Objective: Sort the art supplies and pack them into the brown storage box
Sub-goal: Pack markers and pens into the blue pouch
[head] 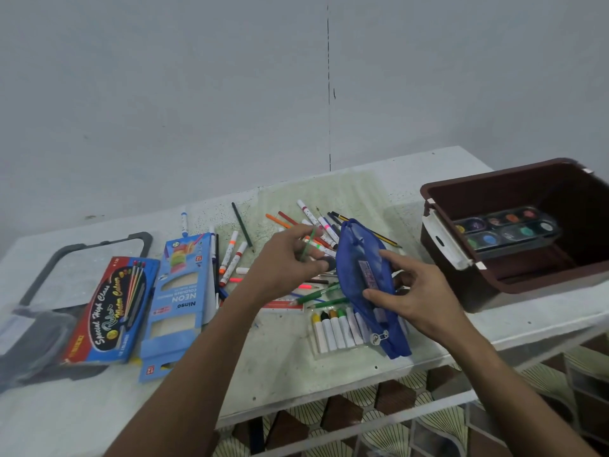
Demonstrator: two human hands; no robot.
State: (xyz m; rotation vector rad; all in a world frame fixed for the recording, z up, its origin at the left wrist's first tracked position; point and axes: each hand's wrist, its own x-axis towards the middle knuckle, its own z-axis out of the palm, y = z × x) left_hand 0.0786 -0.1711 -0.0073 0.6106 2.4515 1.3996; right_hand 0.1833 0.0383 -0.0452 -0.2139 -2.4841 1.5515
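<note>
Pouch (364,278) is the pivot: blue fabric pencil case, held up off the desk (280,364) at centre frame, long axis running from upper left (near the loose marker pile (316,225)) down to lower right, zipper pull at the lower end.

Right hand (417,291) grips the pouch from its right side, thumb across the front face, the other digits wrapped behind. Can't see whether the mouth is open; the top end near the pile looks gathered.

Left hand (290,258) sits just left of the pouch, pinching a thin green pencil (308,244) between thumb and fingers (304,230). Pencil stands near upright, slightly tilted, roughly parallel to the pouch's upper edge. Something dark and rounded shows at the left thumb tip; can't tell what it is.

Relation that matters: pencil is immediately left of the pouch's upper end, almost touching. Judgement: next move is likely feeding the pencil in, so its axis needs to line up with the pouch's long axis and the right hand has to hold the mouth open. Left hand is the nearer one to the remaining loose pens.

Brown storage box (514,282) sits at right of frame, well apart from the left hand, near the right hand. A watercolour palette (507,229) already lies inside. Right hand is the natural carrier for the pouch.

Still on the desk: wax crayon set (333,328) below the pouch, blue neon pencil box (179,298) and red watercolour box (108,311) at left. Sorting looks early.
</note>
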